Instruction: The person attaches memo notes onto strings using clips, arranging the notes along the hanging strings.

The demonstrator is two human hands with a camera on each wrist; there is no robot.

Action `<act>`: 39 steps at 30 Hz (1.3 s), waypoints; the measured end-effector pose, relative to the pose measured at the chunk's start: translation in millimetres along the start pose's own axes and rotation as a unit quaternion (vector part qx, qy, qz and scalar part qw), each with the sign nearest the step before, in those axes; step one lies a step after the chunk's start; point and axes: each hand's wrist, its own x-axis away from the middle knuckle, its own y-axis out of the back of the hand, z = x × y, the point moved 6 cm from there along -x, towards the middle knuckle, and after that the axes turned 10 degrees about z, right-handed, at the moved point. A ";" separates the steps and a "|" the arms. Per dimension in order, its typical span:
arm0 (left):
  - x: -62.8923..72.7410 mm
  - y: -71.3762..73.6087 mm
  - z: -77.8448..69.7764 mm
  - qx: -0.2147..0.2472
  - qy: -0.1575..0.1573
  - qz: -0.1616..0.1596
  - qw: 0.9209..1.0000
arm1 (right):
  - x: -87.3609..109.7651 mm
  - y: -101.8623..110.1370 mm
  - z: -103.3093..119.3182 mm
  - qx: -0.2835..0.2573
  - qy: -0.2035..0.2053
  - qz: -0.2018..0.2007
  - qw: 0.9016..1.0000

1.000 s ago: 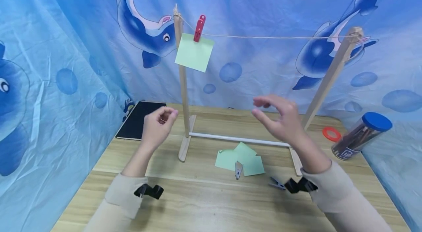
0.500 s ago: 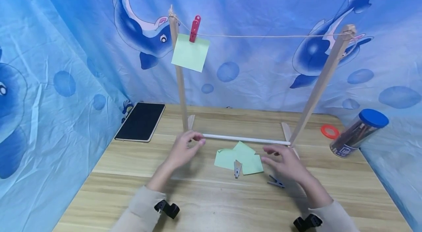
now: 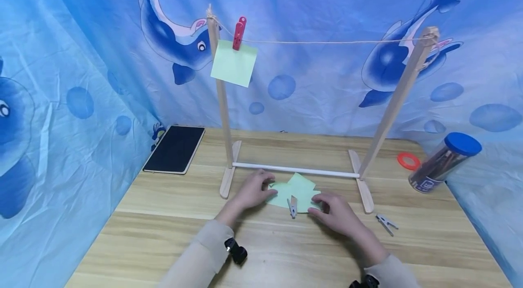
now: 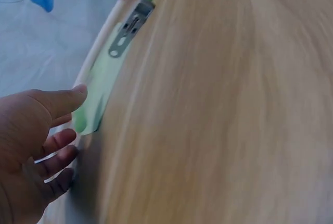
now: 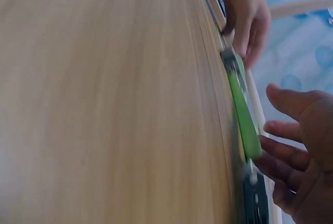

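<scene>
Light green sticky notes [image 3: 300, 183] lie overlapping on the table, with a grey clothespin [image 3: 292, 206] on top of them. At their left edge is my left hand [image 3: 254, 190], thumb and fingers apart around the paper's side. My right hand [image 3: 337, 214] is at the right edge, its fingertips over the paper there. Both wrist views show relaxed, spread fingers beside the notes. A second grey clothespin [image 3: 386, 224] lies to the right of my right hand. Above, a red clothespin [image 3: 239, 33] holds one green note [image 3: 234, 63] on a string [image 3: 310, 42].
The string runs between two wooden posts [image 3: 400, 97] joined low down by a white rod [image 3: 294, 169], just behind the notes. A black tablet-like slab [image 3: 175, 149] lies at the back left. At the right are a red ring [image 3: 408, 161] and a blue-lidded tube [image 3: 443, 165].
Both hands have come down from the air and closed in on the notes from either side. The loose grey clothespin has shifted right and turned.
</scene>
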 end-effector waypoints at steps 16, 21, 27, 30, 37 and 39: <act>4.1 -3.9 12.9 0.049 0.005 -0.083 0.995 | -40.1 -32.7 26.7 0.066 -0.143 0.027 0.987; 9.4 -0.1 10.5 0.071 -0.009 -0.110 0.991 | -43.7 -31.7 32.0 0.062 -0.117 0.032 0.991; 16.8 4.0 3.8 0.088 -0.011 -0.128 0.988 | -40.7 -25.9 33.5 0.017 -0.100 0.008 0.995; 20.2 5.4 -2.9 0.098 -0.016 -0.134 0.986 | -37.0 -17.7 34.4 -0.045 -0.092 -0.024 0.994; 29.4 13.0 -26.5 0.034 -0.081 -0.209 0.974 | -30.6 -0.1 30.3 -0.229 -0.090 -0.077 0.966; 31.5 15.0 -33.8 0.011 -0.104 -0.234 0.967 | -30.9 1.6 27.8 -0.263 -0.092 -0.074 0.957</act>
